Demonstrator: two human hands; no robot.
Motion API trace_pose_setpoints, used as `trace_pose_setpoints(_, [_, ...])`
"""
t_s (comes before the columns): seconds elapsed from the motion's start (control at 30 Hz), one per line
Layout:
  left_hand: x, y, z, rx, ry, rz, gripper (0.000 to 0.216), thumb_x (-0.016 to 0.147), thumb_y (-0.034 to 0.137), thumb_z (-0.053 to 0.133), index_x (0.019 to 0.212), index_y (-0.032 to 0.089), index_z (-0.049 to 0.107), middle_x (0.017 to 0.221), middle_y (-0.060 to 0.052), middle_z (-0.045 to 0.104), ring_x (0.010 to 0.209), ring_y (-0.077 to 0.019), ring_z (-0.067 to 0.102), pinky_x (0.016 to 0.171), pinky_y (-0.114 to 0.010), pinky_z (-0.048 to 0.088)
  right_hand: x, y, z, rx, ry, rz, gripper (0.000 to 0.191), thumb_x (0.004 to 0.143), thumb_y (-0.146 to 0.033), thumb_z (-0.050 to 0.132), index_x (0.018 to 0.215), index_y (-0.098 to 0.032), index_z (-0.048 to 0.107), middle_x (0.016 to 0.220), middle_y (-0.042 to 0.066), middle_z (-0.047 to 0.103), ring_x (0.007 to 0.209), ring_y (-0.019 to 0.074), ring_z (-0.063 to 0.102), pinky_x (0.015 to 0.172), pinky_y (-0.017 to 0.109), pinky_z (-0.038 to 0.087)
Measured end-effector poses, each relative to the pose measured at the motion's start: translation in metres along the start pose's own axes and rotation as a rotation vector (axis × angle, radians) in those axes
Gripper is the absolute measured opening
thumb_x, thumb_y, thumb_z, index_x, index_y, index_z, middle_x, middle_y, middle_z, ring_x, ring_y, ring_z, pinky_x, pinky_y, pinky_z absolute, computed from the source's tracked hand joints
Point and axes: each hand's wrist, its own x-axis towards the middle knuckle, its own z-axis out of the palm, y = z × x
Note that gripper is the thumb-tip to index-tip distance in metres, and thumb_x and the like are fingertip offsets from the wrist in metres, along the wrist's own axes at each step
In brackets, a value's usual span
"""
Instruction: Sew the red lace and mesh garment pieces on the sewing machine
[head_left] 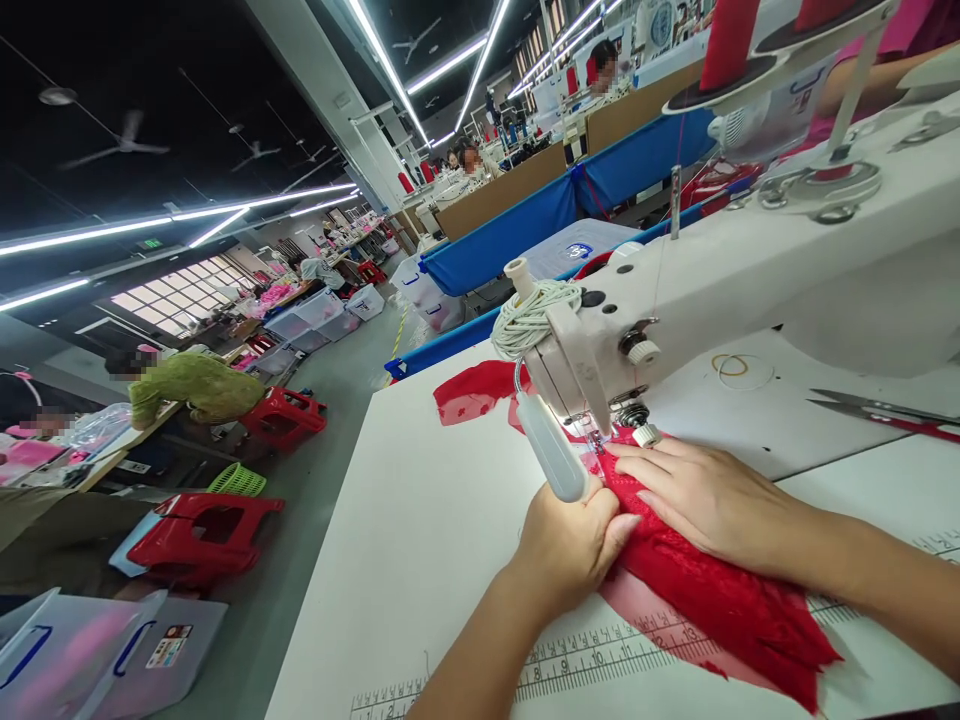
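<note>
A strip of red lace fabric (720, 590) lies on the white sewing table (420, 540) and runs under the presser foot of a white sewing machine (720, 270). My left hand (566, 545) is closed, pinching the fabric's left edge just in front of the needle. My right hand (712, 500) lies flat on the fabric with fingers stretched toward the needle. More red fabric (476, 390) shows behind the machine head.
Scissors (885, 410) and a rubber band (731, 365) lie on the table to the right. A printed ruler (600, 650) runs along the table's front. Red stools (202, 530), clear bins and other people at benches fill the aisle to the left.
</note>
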Motion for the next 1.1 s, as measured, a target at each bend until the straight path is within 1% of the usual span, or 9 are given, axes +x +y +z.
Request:
trace_pose_setpoints(0.07, [0.000, 0.000, 0.000, 0.019, 0.010, -0.090, 0.024, 0.102, 0.029, 0.046, 0.084, 0.019, 0.059, 0.075, -0.003, 0.061, 0.067, -0.0191, 0.056, 0.058, -0.030, 0.047, -0.001, 0.000, 0.002, 0.003, 0.001, 0.005, 0.044, 0.097, -0.012, 0.037, 0.130, -0.018, 0.065, 0.123, 0.011, 0.072, 0.105, 0.0244, 0.067, 0.090, 0.041, 0.060])
trace_pose_setpoints(0.13, [-0.001, 0.004, -0.001, 0.057, 0.021, -0.138, 0.015, 0.099, 0.026, 0.052, 0.102, 0.017, 0.063, 0.079, -0.004, 0.064, 0.070, -0.0203, 0.058, 0.053, -0.029, 0.045, -0.003, 0.001, 0.003, 0.005, 0.000, 0.018, 0.045, 0.097, -0.012, 0.037, 0.131, -0.018, 0.065, 0.127, 0.011, 0.071, 0.109, 0.0252, 0.065, 0.093, 0.043, 0.059])
trace_pose_setpoints(0.23, [-0.003, 0.010, -0.001, 0.196, 0.035, -0.108, 0.025, 0.099, 0.019, 0.051, 0.120, 0.012, 0.062, 0.082, -0.005, 0.066, 0.069, -0.0209, 0.059, 0.048, -0.028, 0.043, -0.005, 0.002, 0.004, -0.015, 0.003, -0.006, 0.045, 0.096, -0.011, 0.039, 0.132, -0.018, 0.065, 0.132, 0.010, 0.069, 0.115, 0.0263, 0.064, 0.096, 0.044, 0.058])
trace_pose_setpoints(0.33, [-0.005, 0.013, 0.000, 0.311, 0.110, -0.043, 0.027, 0.102, 0.018, 0.048, 0.121, 0.008, 0.065, 0.098, -0.012, 0.071, 0.077, -0.0219, 0.064, 0.050, -0.029, 0.045, -0.006, 0.003, 0.002, -0.048, -0.002, -0.030, 0.046, 0.095, -0.011, 0.042, 0.134, -0.019, 0.064, 0.135, 0.008, 0.068, 0.117, 0.0275, 0.063, 0.094, 0.044, 0.059])
trace_pose_setpoints(0.43, [-0.007, 0.013, 0.001, 0.353, 0.174, -0.009, 0.029, 0.104, 0.025, 0.050, 0.118, 0.007, 0.067, 0.108, -0.017, 0.073, 0.082, -0.0240, 0.066, 0.054, -0.030, 0.048, -0.007, 0.003, 0.000, -0.044, -0.028, -0.029, 0.045, 0.094, -0.012, 0.045, 0.132, -0.023, 0.065, 0.133, 0.005, 0.070, 0.110, 0.0269, 0.066, 0.086, 0.042, 0.061])
trace_pose_setpoints(0.63, [-0.009, 0.011, -0.001, 0.283, 0.121, -0.071, 0.033, 0.099, 0.034, 0.059, 0.121, 0.012, 0.069, 0.097, -0.015, 0.072, 0.081, -0.0271, 0.064, 0.061, -0.035, 0.053, -0.006, 0.003, -0.002, -0.061, -0.016, -0.028, 0.045, 0.091, -0.010, 0.046, 0.128, -0.021, 0.067, 0.126, 0.006, 0.073, 0.104, 0.0260, 0.068, 0.080, 0.040, 0.061])
trace_pose_setpoints(0.8, [-0.011, 0.010, -0.005, 0.228, 0.057, -0.098, 0.037, 0.099, 0.037, 0.060, 0.129, 0.017, 0.066, 0.087, -0.012, 0.069, 0.086, -0.0279, 0.062, 0.065, -0.036, 0.053, -0.004, 0.003, -0.003, -0.076, -0.015, -0.040, 0.041, 0.095, -0.013, 0.043, 0.127, -0.020, 0.068, 0.124, 0.006, 0.074, 0.103, 0.0255, 0.068, 0.080, 0.039, 0.061])
trace_pose_setpoints(0.93, [-0.011, 0.010, -0.006, 0.207, 0.072, -0.092, 0.038, 0.102, 0.041, 0.053, 0.129, 0.017, 0.066, 0.088, -0.012, 0.068, 0.084, -0.0270, 0.061, 0.065, -0.035, 0.052, -0.005, 0.004, -0.003, -0.097, 0.014, -0.038, 0.041, 0.098, -0.015, 0.042, 0.129, -0.020, 0.068, 0.122, 0.008, 0.074, 0.101, 0.0253, 0.069, 0.080, 0.039, 0.061])
trace_pose_setpoints(1.1, [-0.010, 0.009, -0.006, 0.220, 0.090, -0.078, 0.036, 0.102, 0.040, 0.053, 0.125, 0.017, 0.068, 0.094, -0.014, 0.071, 0.081, -0.0259, 0.060, 0.064, -0.035, 0.051, -0.006, 0.002, -0.002, -0.088, 0.005, 0.011, 0.042, 0.096, -0.014, 0.042, 0.129, -0.022, 0.068, 0.120, 0.008, 0.075, 0.101, 0.0247, 0.069, 0.080, 0.038, 0.060])
